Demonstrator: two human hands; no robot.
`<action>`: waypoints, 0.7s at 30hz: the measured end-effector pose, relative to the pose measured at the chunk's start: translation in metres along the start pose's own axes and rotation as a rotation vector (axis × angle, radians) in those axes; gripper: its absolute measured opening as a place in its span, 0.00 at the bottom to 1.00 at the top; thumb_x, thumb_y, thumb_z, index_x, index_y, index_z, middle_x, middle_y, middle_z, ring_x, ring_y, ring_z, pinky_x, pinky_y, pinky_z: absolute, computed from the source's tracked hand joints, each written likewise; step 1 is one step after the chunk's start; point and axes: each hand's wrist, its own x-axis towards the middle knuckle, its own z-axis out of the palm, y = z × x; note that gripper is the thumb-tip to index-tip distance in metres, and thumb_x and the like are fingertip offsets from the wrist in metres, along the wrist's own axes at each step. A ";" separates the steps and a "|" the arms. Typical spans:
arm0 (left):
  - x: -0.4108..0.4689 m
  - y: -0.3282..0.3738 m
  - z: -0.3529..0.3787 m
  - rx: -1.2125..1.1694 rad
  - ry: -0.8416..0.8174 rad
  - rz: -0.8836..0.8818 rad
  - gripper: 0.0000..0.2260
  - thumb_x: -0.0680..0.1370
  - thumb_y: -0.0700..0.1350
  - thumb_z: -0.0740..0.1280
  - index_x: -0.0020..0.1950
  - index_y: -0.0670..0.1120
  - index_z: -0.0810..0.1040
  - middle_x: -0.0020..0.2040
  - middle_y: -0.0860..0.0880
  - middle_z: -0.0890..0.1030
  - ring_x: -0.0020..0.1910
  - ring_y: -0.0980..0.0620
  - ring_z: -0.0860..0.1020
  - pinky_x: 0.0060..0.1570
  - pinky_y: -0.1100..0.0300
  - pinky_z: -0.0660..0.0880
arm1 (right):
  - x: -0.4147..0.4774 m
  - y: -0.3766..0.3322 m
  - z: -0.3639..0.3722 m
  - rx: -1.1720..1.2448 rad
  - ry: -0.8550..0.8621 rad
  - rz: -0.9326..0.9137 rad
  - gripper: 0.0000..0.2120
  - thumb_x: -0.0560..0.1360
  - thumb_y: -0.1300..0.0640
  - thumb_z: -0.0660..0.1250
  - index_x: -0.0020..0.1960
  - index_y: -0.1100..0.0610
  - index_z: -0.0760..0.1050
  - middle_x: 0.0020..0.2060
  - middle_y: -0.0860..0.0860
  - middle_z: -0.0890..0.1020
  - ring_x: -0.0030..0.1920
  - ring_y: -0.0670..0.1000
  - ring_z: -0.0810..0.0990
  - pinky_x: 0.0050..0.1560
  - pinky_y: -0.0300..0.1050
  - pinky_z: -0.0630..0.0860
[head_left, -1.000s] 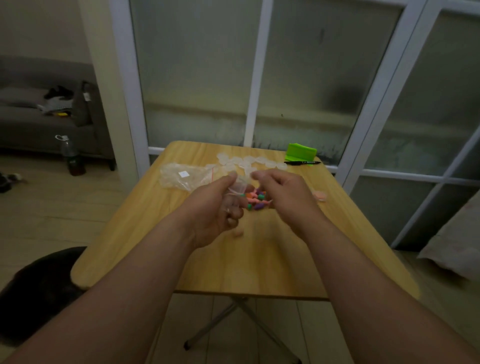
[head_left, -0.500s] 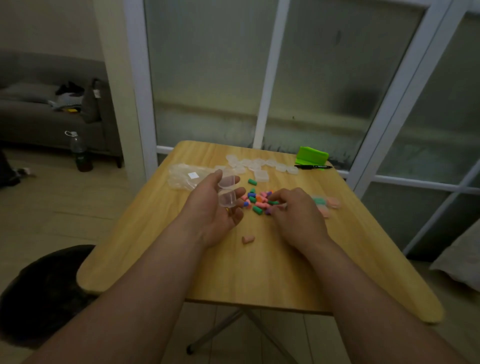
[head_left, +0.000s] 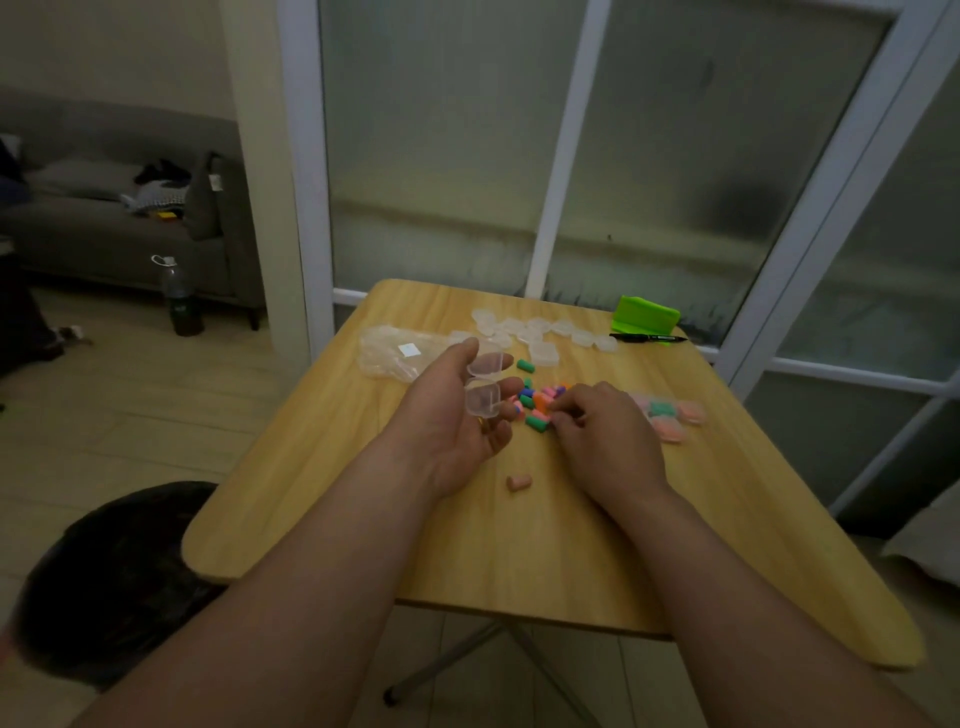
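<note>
left hand palm up, fingers grasping open clear case, lid raised, contents too small to tell | right hand fingers curled, tips in earplug pile on bench, just right of the case; cannot tell if a plug is pinched | filled cases beyond the right hand hold pink and green plugs

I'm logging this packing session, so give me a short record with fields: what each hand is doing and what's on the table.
left hand: holds a small clear case, lid open
right hand: fingertips at the pile of coloured pieces; grip unclear
filled cases: on the table, right of the pile
empty cases: far side, beyond the pile
pink piece: lies alone, nearer the person
</note>
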 end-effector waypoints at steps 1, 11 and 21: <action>0.000 0.000 0.001 0.003 0.006 0.001 0.21 0.86 0.58 0.58 0.65 0.45 0.82 0.58 0.43 0.82 0.38 0.51 0.75 0.36 0.58 0.71 | 0.000 0.000 -0.001 0.017 0.005 0.015 0.03 0.81 0.50 0.70 0.54 0.45 0.83 0.49 0.45 0.79 0.51 0.47 0.78 0.47 0.50 0.78; -0.001 -0.010 0.008 0.002 0.027 -0.047 0.21 0.87 0.57 0.56 0.66 0.45 0.80 0.60 0.40 0.83 0.42 0.49 0.77 0.38 0.57 0.74 | 0.001 0.003 -0.033 0.540 0.165 0.236 0.08 0.81 0.59 0.72 0.59 0.52 0.82 0.50 0.44 0.84 0.50 0.39 0.80 0.46 0.35 0.76; -0.005 -0.021 0.017 -0.069 -0.146 -0.128 0.25 0.87 0.58 0.53 0.71 0.43 0.78 0.64 0.40 0.84 0.61 0.45 0.82 0.52 0.53 0.82 | -0.028 -0.045 -0.041 0.742 -0.033 -0.041 0.08 0.78 0.61 0.75 0.55 0.52 0.83 0.44 0.46 0.85 0.45 0.40 0.83 0.43 0.33 0.78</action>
